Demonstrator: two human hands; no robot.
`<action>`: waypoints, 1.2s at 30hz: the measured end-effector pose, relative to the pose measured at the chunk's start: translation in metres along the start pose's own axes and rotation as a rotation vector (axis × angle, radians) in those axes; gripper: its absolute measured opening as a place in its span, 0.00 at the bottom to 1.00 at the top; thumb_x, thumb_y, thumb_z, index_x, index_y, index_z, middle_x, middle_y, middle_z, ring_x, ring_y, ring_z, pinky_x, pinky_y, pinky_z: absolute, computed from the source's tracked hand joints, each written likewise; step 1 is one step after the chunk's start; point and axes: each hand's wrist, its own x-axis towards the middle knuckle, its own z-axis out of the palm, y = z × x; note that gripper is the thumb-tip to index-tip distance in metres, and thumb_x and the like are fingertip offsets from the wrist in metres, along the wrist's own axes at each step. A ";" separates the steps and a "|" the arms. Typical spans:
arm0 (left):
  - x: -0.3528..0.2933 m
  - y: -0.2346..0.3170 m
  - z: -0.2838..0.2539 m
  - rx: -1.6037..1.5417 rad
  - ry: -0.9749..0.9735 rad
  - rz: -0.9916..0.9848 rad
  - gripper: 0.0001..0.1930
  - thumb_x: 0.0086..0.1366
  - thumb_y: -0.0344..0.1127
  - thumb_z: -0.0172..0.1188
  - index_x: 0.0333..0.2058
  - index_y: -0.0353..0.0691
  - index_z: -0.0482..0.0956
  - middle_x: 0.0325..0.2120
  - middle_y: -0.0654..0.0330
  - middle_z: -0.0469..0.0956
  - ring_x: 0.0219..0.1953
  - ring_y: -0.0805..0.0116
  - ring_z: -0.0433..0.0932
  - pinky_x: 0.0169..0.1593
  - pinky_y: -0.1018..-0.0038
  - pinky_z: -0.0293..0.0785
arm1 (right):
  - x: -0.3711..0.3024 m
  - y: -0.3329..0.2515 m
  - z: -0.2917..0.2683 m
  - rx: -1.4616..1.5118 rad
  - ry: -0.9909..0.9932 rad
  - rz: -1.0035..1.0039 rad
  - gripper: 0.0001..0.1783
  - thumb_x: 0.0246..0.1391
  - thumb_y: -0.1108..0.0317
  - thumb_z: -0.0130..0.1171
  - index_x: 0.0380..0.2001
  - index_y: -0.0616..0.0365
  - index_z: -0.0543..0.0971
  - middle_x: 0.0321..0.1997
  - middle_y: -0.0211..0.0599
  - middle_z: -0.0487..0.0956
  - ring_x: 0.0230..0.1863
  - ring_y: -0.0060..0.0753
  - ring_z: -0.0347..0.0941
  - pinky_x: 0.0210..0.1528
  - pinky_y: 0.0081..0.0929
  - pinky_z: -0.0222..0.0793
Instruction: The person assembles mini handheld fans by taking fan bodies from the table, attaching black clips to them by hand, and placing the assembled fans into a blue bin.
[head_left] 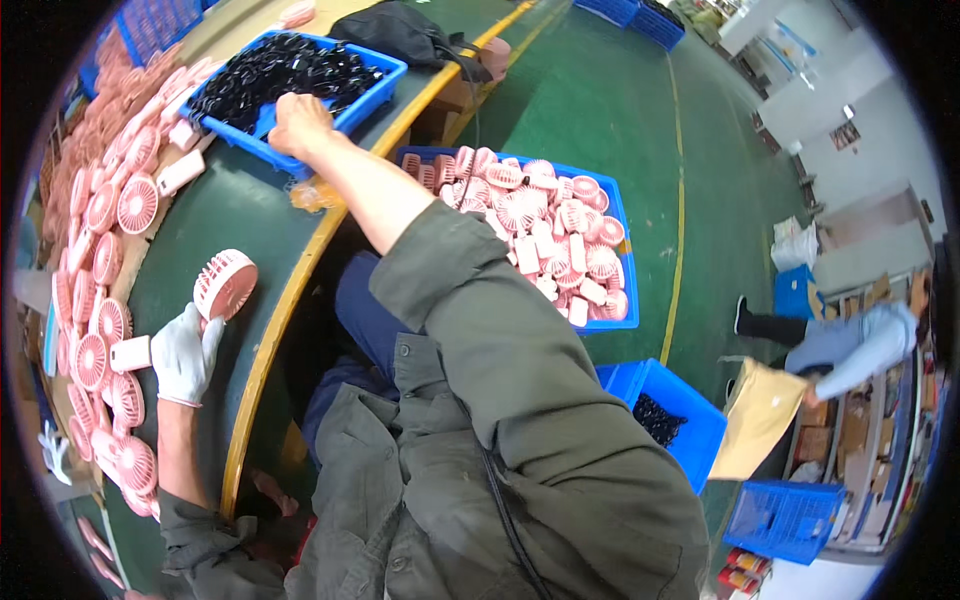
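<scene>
My left hand (184, 356), in a white glove, is closed round a small pink hand fan (226, 284) above the green bench top. The fan's round slatted head points away from me. A pale rectangular piece (130, 353) shows on the glove's other side; whether it belongs to this fan I cannot tell. My right hand (300, 127), bare, reaches over the near side of a blue tray (374, 98) heaped with small black parts (290, 72). Its fingers are curled together, and anything in them is hidden.
Many pink fans (92, 360) pile along the bench's left side. A blue crate (628, 270) of fans stands right of the bench, near a blue bin (700, 420) with black parts. A black bag (395, 32) lies beyond the tray. At right, a person holds a brown sack (757, 415).
</scene>
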 end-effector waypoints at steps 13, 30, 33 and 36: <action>-0.007 0.035 0.009 -0.021 0.062 -0.274 0.20 0.66 0.49 0.50 0.27 0.36 0.69 0.26 0.47 0.70 0.32 0.46 0.72 0.35 0.60 0.67 | -0.008 0.007 0.017 0.137 0.295 -0.087 0.18 0.41 0.59 0.65 0.30 0.65 0.82 0.38 0.58 0.78 0.40 0.54 0.76 0.48 0.42 0.73; -0.015 0.043 0.017 -0.002 0.128 -0.302 0.11 0.62 0.38 0.56 0.28 0.36 0.69 0.24 0.49 0.70 0.28 0.48 0.72 0.33 0.61 0.66 | -0.007 0.013 0.015 0.777 0.372 0.002 0.09 0.35 0.76 0.60 0.25 0.68 0.74 0.27 0.56 0.78 0.34 0.56 0.77 0.37 0.43 0.72; -0.018 0.038 0.019 0.023 0.155 -0.289 0.11 0.61 0.36 0.57 0.26 0.36 0.68 0.22 0.51 0.69 0.25 0.50 0.70 0.30 0.63 0.66 | -0.048 0.000 -0.039 0.926 0.296 -0.080 0.12 0.34 0.77 0.59 0.27 0.67 0.72 0.25 0.52 0.75 0.28 0.51 0.74 0.34 0.37 0.70; -0.023 0.025 0.027 0.048 0.209 -0.215 0.11 0.62 0.36 0.57 0.25 0.35 0.69 0.18 0.55 0.66 0.19 0.58 0.67 0.25 0.67 0.64 | -0.092 0.003 -0.070 0.928 0.245 -0.283 0.12 0.35 0.77 0.59 0.29 0.67 0.73 0.24 0.48 0.73 0.26 0.40 0.74 0.31 0.32 0.69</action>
